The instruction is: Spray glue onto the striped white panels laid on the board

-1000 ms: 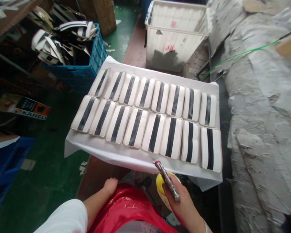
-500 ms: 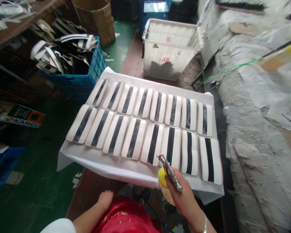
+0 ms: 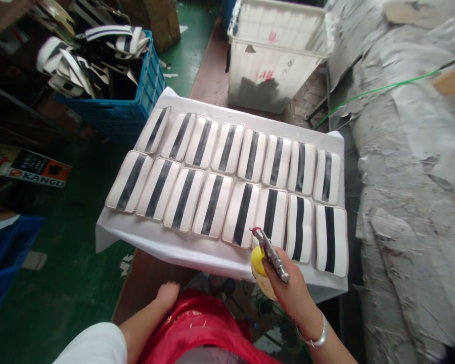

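Note:
My right hand (image 3: 290, 283) is wrapped round a metal spray gun (image 3: 271, 255) with a yellow-topped cup (image 3: 258, 260) below it. The gun's nozzle points away from me, over the near edge of the sixth pad from the left in the near row. Flat white pads (image 3: 213, 205), each with a dark lengthwise stripe, lie in two rows on a white-covered table (image 3: 167, 255). Some stripes look dull and greyish, while those at the near right look darker. My left hand (image 3: 169, 294) is curled closed beside the red apron (image 3: 200, 323), short of the table, with nothing visible in it.
Beyond the table stands a white plastic bin (image 3: 276, 76). A blue crate (image 3: 149, 76) full of striped pieces is at the back left, near a cardboard box (image 3: 163, 23). Along the right runs a grey, crusted surface (image 3: 413, 202) with a green hose (image 3: 382, 91) across it.
The view has tilted slightly downward, so the table and bin sit higher in the picture. The spray gun stays over nearly the same pad, and my left hand is still by the apron.

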The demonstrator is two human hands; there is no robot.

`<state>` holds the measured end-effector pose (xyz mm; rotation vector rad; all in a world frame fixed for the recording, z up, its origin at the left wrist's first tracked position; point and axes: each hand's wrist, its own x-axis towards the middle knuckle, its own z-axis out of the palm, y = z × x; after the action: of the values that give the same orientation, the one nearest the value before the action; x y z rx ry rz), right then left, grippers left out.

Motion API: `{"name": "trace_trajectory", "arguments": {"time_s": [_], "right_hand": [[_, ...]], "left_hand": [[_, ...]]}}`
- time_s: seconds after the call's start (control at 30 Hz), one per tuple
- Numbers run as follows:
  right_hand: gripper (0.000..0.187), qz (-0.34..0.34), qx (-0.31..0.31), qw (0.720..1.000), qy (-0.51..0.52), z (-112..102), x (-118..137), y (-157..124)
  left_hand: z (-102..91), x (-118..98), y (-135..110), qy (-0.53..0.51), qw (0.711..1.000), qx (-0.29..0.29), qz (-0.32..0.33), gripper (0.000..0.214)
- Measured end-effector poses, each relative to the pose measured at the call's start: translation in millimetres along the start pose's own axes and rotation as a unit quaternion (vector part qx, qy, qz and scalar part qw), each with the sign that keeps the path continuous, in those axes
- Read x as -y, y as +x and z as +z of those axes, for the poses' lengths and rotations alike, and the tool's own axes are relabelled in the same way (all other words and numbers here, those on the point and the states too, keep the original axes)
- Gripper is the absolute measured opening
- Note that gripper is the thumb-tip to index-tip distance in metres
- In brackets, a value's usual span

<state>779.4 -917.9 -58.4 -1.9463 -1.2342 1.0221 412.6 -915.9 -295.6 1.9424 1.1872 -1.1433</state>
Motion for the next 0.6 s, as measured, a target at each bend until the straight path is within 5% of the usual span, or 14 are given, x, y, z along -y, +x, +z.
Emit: {"name": "trace_trajectory", "arguments": {"time_s": [0.43, 0.53, 0.6], "right_hand": [[0.024, 0.043, 0.141, 0.989, 0.005, 18.9, -12.3, -84.7], [0.025, 0.051, 0.136, 0.989, 0.007, 18.6, -13.9, -93.4], [0.026, 0.048, 0.119, 0.992, 0.003, 16.8, -15.9, -96.7]], "left_hand": [[11.6, -10.9, -7.5, 0.000, 1.000, -0.017, 0.015, 0.039], [-6.6, -20.4, -10.6, -0.003, 0.997, -0.071, 0.035, 0.037], [-32.2, -31.7, -8.1, -0.005, 0.984, -0.161, 0.071, 0.035]]}}
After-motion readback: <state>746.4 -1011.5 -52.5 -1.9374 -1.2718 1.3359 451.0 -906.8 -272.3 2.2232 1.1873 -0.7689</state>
